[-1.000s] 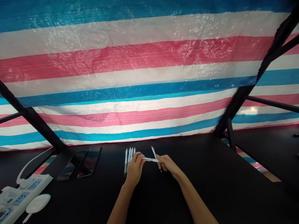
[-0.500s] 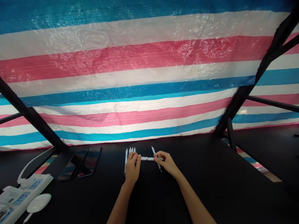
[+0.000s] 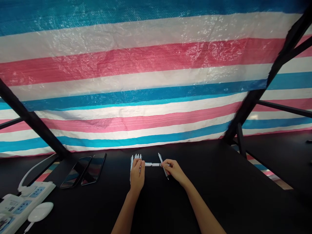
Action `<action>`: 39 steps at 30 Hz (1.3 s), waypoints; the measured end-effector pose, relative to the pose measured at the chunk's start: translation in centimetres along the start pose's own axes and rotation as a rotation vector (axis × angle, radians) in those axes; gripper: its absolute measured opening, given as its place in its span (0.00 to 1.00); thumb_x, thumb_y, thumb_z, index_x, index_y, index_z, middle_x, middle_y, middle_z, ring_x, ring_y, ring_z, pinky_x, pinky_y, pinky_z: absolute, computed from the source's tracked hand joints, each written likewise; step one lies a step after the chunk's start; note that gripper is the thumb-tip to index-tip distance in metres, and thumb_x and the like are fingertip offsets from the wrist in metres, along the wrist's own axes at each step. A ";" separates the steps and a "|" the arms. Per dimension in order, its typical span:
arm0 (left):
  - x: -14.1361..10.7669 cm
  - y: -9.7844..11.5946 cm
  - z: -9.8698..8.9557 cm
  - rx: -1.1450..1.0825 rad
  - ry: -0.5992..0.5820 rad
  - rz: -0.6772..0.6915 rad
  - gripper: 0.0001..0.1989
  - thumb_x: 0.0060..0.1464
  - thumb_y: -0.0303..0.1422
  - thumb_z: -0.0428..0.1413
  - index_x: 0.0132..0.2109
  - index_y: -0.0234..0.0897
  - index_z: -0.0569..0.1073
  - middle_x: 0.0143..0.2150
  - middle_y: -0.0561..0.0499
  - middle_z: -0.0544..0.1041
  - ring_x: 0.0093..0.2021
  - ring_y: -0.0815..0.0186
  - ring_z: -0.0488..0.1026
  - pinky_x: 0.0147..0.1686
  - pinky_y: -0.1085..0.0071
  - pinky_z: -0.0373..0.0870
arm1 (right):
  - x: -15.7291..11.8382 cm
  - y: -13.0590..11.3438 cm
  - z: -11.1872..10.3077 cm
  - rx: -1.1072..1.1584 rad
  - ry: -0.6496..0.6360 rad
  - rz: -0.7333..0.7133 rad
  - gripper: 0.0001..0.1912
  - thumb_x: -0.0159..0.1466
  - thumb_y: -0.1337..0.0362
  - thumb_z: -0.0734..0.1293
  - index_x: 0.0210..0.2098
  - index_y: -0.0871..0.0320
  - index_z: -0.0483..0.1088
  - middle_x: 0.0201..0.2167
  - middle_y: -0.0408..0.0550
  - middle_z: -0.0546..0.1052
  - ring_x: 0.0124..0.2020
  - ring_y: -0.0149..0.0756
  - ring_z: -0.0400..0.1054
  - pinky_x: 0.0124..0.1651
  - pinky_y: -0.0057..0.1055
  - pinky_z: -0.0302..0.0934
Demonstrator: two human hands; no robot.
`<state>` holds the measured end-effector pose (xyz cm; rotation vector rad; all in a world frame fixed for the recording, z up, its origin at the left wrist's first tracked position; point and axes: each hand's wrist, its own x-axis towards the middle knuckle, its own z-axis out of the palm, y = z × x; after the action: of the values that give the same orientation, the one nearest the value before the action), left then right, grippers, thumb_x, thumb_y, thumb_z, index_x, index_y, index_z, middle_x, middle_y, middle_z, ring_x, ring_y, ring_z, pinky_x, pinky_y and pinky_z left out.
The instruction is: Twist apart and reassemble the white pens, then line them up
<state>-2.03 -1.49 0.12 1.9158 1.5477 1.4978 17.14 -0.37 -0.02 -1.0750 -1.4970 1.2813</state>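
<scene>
Between my two hands a white pen (image 3: 153, 164) is held level, crosswise to my view. Its left end is pinched by my left hand (image 3: 137, 173), whose fingers are closed and partly hide it. At the other end, the thumb and fingertips of my right hand (image 3: 172, 169) close on the pen's tip. A second pen (image 3: 160, 157), white with a dark tip, lies slanted on the table behind and under my right fingers. Several more white pens (image 3: 132, 160) lie side by side beyond my left hand, which covers much of them.
Two dark phones (image 3: 76, 172) lie on the black table (image 3: 156, 208) at the left. Nearer the left edge are a white power strip (image 3: 29, 201) and a round white charger (image 3: 40, 211). Black frame posts (image 3: 246, 112) and a striped sheet (image 3: 146, 123) stand at the back.
My left hand has shifted slightly left, and the held pen has moved a little left with it. My right hand keeps its grip nearly in place.
</scene>
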 end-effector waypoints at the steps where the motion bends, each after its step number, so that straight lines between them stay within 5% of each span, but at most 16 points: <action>1: 0.0 0.0 0.0 -0.002 0.003 -0.009 0.15 0.60 0.38 0.42 0.28 0.38 0.64 0.34 0.49 0.66 0.32 0.67 0.68 0.29 0.73 0.66 | 0.0 0.0 0.0 0.008 0.018 -0.023 0.19 0.55 0.48 0.66 0.29 0.60 0.70 0.15 0.36 0.62 0.16 0.24 0.53 0.21 0.24 0.48; 6: -0.1 0.2 0.1 0.017 -0.012 0.009 0.15 0.60 0.37 0.42 0.28 0.38 0.64 0.34 0.50 0.67 0.32 0.68 0.67 0.29 0.72 0.67 | 0.0 -0.3 0.2 0.016 0.055 -0.051 0.23 0.53 0.50 0.69 0.43 0.58 0.70 0.25 0.43 0.72 0.22 0.28 0.61 0.25 0.26 0.56; 14: -0.2 0.2 0.1 0.023 -0.048 0.029 0.14 0.60 0.37 0.43 0.29 0.38 0.65 0.35 0.50 0.68 0.35 0.67 0.68 0.33 0.71 0.68 | -0.3 -1.0 0.4 -0.092 -0.015 0.006 0.25 0.60 0.46 0.60 0.20 0.60 0.69 0.17 0.45 0.72 0.19 0.29 0.62 0.25 0.26 0.57; 20: -0.1 0.0 0.1 0.011 -0.028 -0.011 0.15 0.59 0.38 0.44 0.28 0.37 0.66 0.35 0.50 0.66 0.33 0.68 0.68 0.31 0.72 0.67 | -0.1 -0.6 0.3 -0.035 0.046 -0.065 0.18 0.53 0.50 0.69 0.33 0.59 0.73 0.25 0.44 0.72 0.24 0.31 0.64 0.28 0.27 0.58; 27: 0.1 -0.1 0.2 -0.038 0.018 -0.041 0.08 0.56 0.38 0.50 0.35 0.38 0.68 0.36 0.50 0.68 0.31 0.69 0.68 0.28 0.72 0.68 | 0.0 -0.4 0.1 -0.037 0.117 -0.076 0.17 0.53 0.51 0.69 0.32 0.59 0.73 0.25 0.44 0.70 0.25 0.31 0.64 0.28 0.28 0.59; 34: -0.1 -0.2 0.5 -0.083 -0.083 0.010 0.09 0.57 0.36 0.49 0.43 0.40 0.69 0.43 0.48 0.68 0.36 0.68 0.70 0.30 0.72 0.70 | 0.2 -0.2 -0.2 0.014 0.141 -0.047 0.17 0.52 0.51 0.69 0.32 0.59 0.73 0.26 0.46 0.73 0.28 0.35 0.67 0.32 0.30 0.62; 39: 0.0 -0.2 0.3 -0.071 -0.067 -0.019 0.10 0.58 0.37 0.47 0.39 0.39 0.70 0.40 0.48 0.67 0.35 0.68 0.70 0.29 0.73 0.69 | 0.2 -0.3 -0.3 0.031 0.129 -0.027 0.18 0.53 0.51 0.69 0.33 0.60 0.74 0.24 0.46 0.73 0.28 0.35 0.68 0.32 0.31 0.62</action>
<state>-1.89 -1.26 -0.16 1.8866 1.4600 1.4457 17.35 -0.16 0.31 -1.0924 -1.3867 1.1898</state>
